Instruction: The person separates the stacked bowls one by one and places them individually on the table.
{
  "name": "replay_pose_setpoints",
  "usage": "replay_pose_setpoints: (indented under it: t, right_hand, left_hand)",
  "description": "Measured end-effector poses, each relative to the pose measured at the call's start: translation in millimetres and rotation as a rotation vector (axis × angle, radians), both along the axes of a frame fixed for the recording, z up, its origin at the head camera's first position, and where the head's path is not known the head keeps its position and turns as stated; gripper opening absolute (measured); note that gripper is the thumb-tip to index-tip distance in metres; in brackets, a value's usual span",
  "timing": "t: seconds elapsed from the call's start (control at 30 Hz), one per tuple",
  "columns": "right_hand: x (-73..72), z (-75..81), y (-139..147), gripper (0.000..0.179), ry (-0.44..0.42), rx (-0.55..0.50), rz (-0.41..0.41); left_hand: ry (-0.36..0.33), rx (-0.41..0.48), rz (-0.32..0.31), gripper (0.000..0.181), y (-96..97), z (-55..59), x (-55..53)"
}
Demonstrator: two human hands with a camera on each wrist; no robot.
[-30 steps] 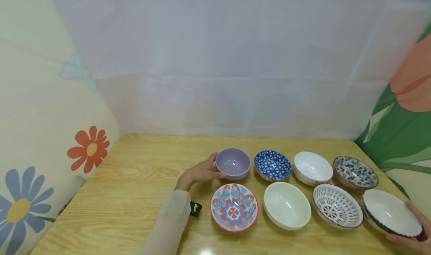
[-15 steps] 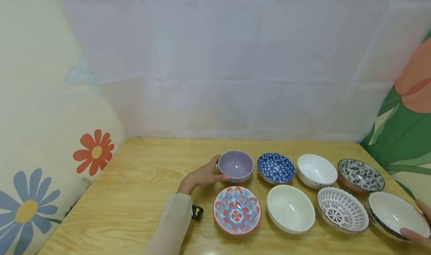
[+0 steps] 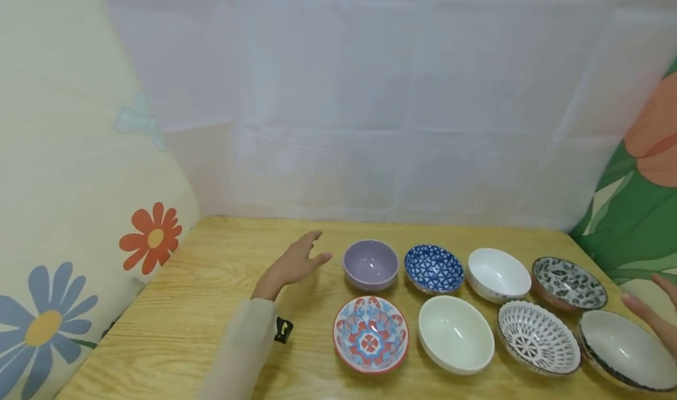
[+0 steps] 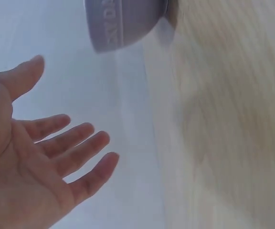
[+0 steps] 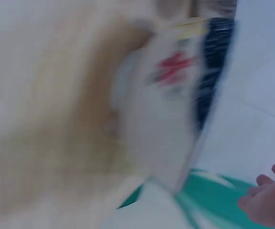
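My left hand (image 3: 292,263) hovers over the wood table, fingers spread, a small gap left of the purple bowl (image 3: 371,265). In the left wrist view the left palm (image 4: 23,167) faces up with nothing in it, and raised letters show on the purple bowl (image 4: 123,24). At the right edge my right hand (image 3: 656,315) is partly out of frame, apart from the white bowl with a dark rim (image 3: 626,348). The right wrist view is blurred; that bowl (image 5: 166,105) shows a red flower outside, and the right hand's fingertips (image 5: 259,193) are away from it.
Behind stand a blue-patterned bowl (image 3: 433,268), a white bowl (image 3: 499,274) and a leaf-patterned bowl (image 3: 569,282). In front are a red-and-blue bowl (image 3: 371,334), a cream bowl (image 3: 456,334) and a black-and-white bowl (image 3: 538,337). A white cloth (image 3: 328,106) hangs behind the table (image 3: 211,306).
The left hand has let go of the purple bowl and moved left. The right hand has come off the dark-rimmed bowl and risen. The bowls stay in place; the head view shifts slightly.
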State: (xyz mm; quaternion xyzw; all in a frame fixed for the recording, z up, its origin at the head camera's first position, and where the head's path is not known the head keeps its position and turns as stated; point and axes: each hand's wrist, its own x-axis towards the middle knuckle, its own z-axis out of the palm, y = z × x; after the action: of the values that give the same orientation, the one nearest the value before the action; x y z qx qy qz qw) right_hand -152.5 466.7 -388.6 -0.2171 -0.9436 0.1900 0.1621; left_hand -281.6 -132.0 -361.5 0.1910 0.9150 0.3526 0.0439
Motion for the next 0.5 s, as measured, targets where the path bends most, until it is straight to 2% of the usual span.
replay_pose_setpoints:
  t: [0.07,0.2,0.3,0.4,0.5]
  right_hand:
    - [-7.2,13.7,-16,0.087,0.018,-0.070,0.081]
    - [-22.6,45.7,-52,0.081,0.024,-0.108,0.322]
    - [-35.8,63.0,-76,0.080,0.019,-0.105,0.454]
    - [-51.6,73.6,-92,0.085,-0.001,-0.077,0.525]
    - [-68.6,82.6,-107,0.094,-0.034,-0.026,0.563]
  left_hand:
    - [0.031,-0.021,0.025,0.069,-6.8,6.6,-0.6]
    - [0.109,-0.074,0.088,0.068,-15.5,20.8,-2.6]
    - [0.174,-0.160,0.153,0.069,-19.4,30.4,-7.3]
    - [0.248,-0.261,0.204,0.073,-20.9,39.2,-14.4]
    - [0.318,-0.326,0.226,0.076,-19.7,47.3,-21.5]
